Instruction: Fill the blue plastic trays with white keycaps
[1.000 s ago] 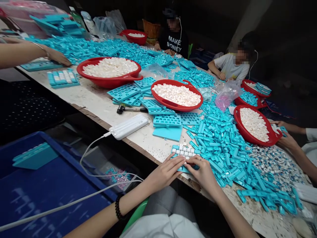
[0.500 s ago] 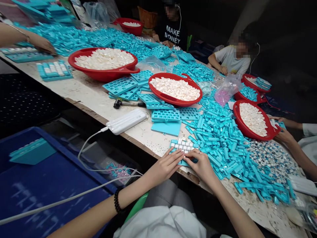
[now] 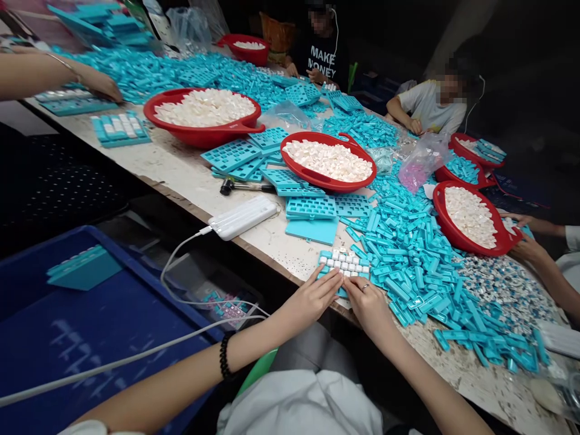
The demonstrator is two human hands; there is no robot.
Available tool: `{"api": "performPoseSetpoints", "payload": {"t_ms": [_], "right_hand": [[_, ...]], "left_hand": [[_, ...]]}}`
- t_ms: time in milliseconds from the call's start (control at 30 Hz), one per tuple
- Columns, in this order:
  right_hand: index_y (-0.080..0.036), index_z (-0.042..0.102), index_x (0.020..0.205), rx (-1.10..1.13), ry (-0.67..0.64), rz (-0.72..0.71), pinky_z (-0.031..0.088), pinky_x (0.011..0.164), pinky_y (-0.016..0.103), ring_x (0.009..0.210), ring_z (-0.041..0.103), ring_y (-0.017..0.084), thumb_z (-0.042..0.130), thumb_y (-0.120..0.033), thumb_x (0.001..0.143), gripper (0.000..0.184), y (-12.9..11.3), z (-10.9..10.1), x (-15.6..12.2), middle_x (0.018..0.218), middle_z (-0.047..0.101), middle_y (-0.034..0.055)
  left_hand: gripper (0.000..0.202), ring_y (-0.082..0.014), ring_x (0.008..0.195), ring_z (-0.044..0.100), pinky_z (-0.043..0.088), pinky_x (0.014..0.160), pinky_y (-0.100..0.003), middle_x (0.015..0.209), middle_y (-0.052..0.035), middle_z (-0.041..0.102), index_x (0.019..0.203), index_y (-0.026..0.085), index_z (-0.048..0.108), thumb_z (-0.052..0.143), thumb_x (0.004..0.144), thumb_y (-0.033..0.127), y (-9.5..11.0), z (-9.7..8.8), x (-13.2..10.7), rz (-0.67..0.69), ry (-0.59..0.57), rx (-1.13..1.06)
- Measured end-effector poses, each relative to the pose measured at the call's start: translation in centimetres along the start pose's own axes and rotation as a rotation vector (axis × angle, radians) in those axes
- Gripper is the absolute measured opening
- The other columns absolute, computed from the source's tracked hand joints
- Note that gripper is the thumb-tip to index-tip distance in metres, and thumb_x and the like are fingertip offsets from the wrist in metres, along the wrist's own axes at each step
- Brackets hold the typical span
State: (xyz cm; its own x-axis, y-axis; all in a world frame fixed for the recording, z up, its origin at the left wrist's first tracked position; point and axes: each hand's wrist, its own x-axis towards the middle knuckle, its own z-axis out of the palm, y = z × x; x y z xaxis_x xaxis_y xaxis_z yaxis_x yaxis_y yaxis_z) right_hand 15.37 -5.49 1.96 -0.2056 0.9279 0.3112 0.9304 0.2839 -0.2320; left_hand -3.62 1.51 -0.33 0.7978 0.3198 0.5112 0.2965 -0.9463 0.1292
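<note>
- The left hand [image 3: 312, 296] lay flat and open, fingers extended, with its fingertips on the near edge of the tray [image 3: 347, 261]. It held nothing.
- The right hand [image 3: 369, 305] touched the same edge with its fingers bent down. Whether they pinched a cap could not be told.
- The tray, teal and largely filled with white caps, sat at the near edge of the table [image 3: 181, 172], just in front of both hands.
- The table was long and pale, speckled and worn, with a chipped brown front edge.
- A heap [image 3: 417, 266] of loose teal parts touched the tray's right side and spread along the table.
- Empty teal trays [image 3: 312, 208] lay stacked just beyond the tray.
- Three red bowls [image 3: 328, 183] of white caps stood along the middle of the table, well apart from one another.
- A white power bank [image 3: 242, 217] lay near the front edge, its cable [image 3: 181, 254] hanging off the table.
- A small hammer [image 3: 240, 186] lay between the power bank and the stacked trays.
- A blue crate [image 3: 113, 314] stood below the table on the left and held one teal tray.
- Co-workers sat at the far end, and other hands [image 3: 97, 84] reached in from both sides.
- The room behind was dark.
</note>
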Motion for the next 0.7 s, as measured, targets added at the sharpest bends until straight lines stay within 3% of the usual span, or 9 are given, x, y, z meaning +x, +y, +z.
{"api": "performPoseSetpoints", "payload": {"t_ms": [133, 200, 367, 467, 567, 700], "right_hand": [[-0.007, 0.063, 0.129, -0.183, 0.040, -0.099, 0.057, 0.084, 0.040, 0.094, 0.066, 0.027, 0.042, -0.006, 0.097, 0.038, -0.9, 0.4, -1.1, 0.111, 0.069, 0.0195], [-0.007, 0.062, 0.131, -0.194, 0.041, -0.105, 0.058, 0.085, 0.041, 0.094, 0.066, 0.027, 0.042, -0.007, 0.098, 0.039, -1.2, 0.6, -1.3, 0.112, 0.069, 0.0197], [-0.007, 0.054, 0.140, -0.086, 0.061, 0.003, 0.057, 0.094, 0.045, 0.110, 0.063, 0.031, 0.047, -0.016, 0.098, 0.043, -2.3, 0.3, -1.5, 0.124, 0.064, 0.0213], [-0.012, 0.048, 0.146, 0.132, 0.096, 0.082, 0.056, 0.099, 0.044, 0.120, 0.060, 0.030, 0.051, -0.020, 0.097, 0.050, -3.1, -0.5, -1.9, 0.130, 0.062, 0.0180], [-0.023, 0.055, 0.141, 0.360, 0.267, 0.209, 0.057, 0.095, 0.037, 0.111, 0.066, 0.023, 0.050, -0.022, 0.099, 0.042, -2.6, -2.0, -3.1, 0.121, 0.069, 0.0089], [-0.023, 0.071, 0.118, 0.292, 0.596, 0.559, 0.059, 0.077, 0.033, 0.081, 0.072, 0.021, 0.054, -0.029, 0.099, 0.026, 1.9, -5.2, -6.3, 0.097, 0.077, 0.0054]], "left_hand": [[0.043, -0.0302, 0.138, 0.049, 0.037, 0.119, -0.053, 0.140, -0.0211, 0.059, 0.142, 0.002, 0.046, 0.040, 0.099, 0.005, 0.4, 0.0, -0.2, 0.029, -0.024, 0.043], [0.045, -0.0303, 0.138, 0.049, 0.038, 0.118, -0.052, 0.141, -0.0209, 0.058, 0.143, 0.003, 0.045, 0.040, 0.098, 0.004, 0.4, -0.1, -0.2, 0.025, -0.038, 0.040], [0.050, -0.0277, 0.136, 0.052, 0.039, 0.117, -0.050, 0.141, -0.0179, 0.060, 0.149, 0.009, 0.040, 0.041, 0.099, 0.007, 0.4, -0.7, -0.1, 0.006, -0.031, -0.033], [0.057, -0.0244, 0.137, 0.051, 0.037, 0.119, -0.046, 0.143, -0.0136, 0.058, 0.155, 0.016, 0.031, 0.042, 0.100, 0.011, 0.6, -0.9, 0.0, -0.072, 0.001, -0.108], [0.061, -0.0230, 0.137, 0.051, 0.029, 0.122, -0.044, 0.145, -0.0113, 0.057, 0.158, 0.020, 0.025, 0.045, 0.101, 0.017, 0.7, -0.3, -0.2, -0.130, 0.030, -0.127], [0.061, -0.0251, 0.143, 0.044, 0.011, 0.126, -0.043, 0.150, -0.0097, 0.053, 0.157, 0.022, 0.027, 0.047, 0.100, 0.022, 1.0, 0.8, -0.6, -0.164, 0.042, -0.105]]}}
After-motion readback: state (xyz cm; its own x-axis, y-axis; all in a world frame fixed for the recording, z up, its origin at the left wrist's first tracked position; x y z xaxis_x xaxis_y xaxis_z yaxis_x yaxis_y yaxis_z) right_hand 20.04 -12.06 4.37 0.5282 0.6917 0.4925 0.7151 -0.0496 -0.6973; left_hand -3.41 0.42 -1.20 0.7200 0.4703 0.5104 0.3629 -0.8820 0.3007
